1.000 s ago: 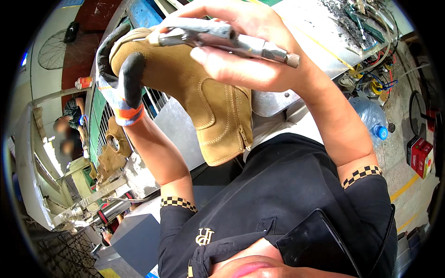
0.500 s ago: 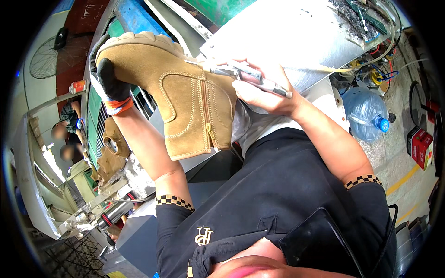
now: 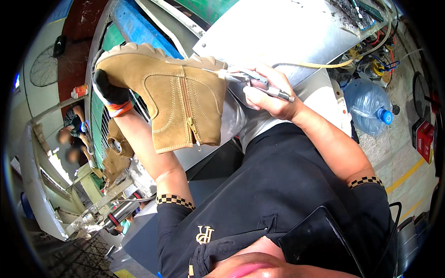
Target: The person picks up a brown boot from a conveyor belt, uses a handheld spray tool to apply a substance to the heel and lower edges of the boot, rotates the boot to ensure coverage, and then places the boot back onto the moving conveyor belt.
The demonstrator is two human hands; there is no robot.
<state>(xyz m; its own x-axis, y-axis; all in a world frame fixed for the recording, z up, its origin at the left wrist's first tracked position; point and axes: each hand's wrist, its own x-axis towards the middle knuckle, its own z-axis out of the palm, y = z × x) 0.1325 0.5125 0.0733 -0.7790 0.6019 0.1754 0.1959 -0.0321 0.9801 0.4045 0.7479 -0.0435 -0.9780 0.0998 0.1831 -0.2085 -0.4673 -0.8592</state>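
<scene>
A tan suede boot (image 3: 160,88) with a brown side zipper and a chunky beige sole (image 3: 139,50) lies on its side in the air before me, toe to the left. My left hand (image 3: 110,85), in a dark glove with an orange cuff, grips it round the toe. Bare-skinned, my right hand (image 3: 273,92) is closed on a slim silver hand tool (image 3: 259,83) with a thin needle-like tip. That tip points left at the boot's heel, just below the sole edge; whether it touches, I cannot tell.
A pale metal work surface (image 3: 259,34) lies beyond, with a yellowish hose (image 3: 320,65) crossing it. To the right stands a large blue-capped water bottle (image 3: 368,109) near a red box (image 3: 422,141). More tan boots (image 3: 116,146) sit at left; other people (image 3: 74,134) are farther off.
The boot has shifted slightly left and turned a little. The tool's tip now lies farther toward the heel, having been at the sole edge nearer the arch.
</scene>
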